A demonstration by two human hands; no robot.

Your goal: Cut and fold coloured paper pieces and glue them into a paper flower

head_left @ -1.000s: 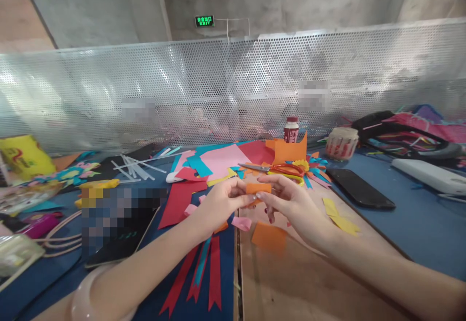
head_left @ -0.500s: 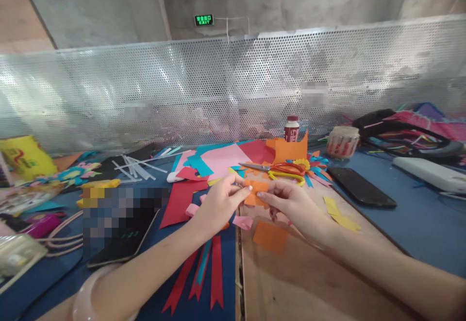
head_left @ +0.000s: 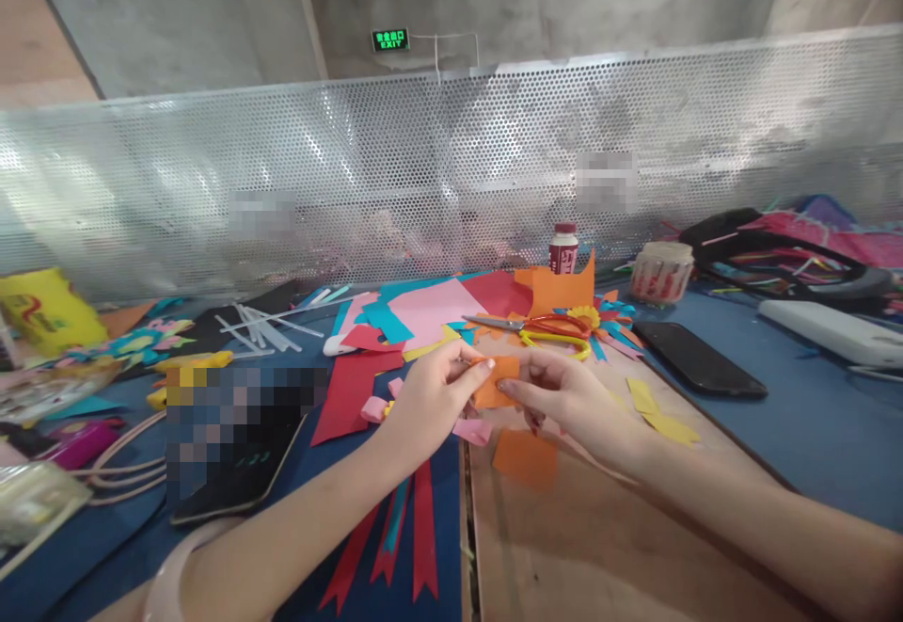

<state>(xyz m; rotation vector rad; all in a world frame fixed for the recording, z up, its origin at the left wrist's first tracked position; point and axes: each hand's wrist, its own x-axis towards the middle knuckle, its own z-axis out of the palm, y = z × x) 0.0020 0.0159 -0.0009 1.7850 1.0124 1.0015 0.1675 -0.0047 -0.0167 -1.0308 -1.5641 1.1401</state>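
Note:
Between my two hands is a small piece of orange paper [head_left: 502, 380], held above the wooden board. My left hand [head_left: 441, 385] pinches its left side, thumb on top. My right hand [head_left: 557, 389] grips the right side between thumb and fingers. Just below them a second orange paper square [head_left: 526, 457] lies on the board. Beyond my hands rest scissors [head_left: 546, 326] with red and yellow handles. Left of my left wrist are pink paper loops [head_left: 373, 407], and red ribbon strips [head_left: 425, 533] with notched ends hang below my left forearm.
Coloured paper sheets [head_left: 437, 307] lie at the back, near a small bottle [head_left: 563, 248] and a glass jar [head_left: 661, 274]. One phone [head_left: 698, 358] lies at right, another [head_left: 246, 453] at left. Glue sticks [head_left: 264, 328] sit back left. Behind stands a perforated metal screen [head_left: 395, 161].
Both hands stay closed on the orange paper, which has tilted or turned slightly. The left thumb has shifted a little up and to the right on it. The view has moved slightly.

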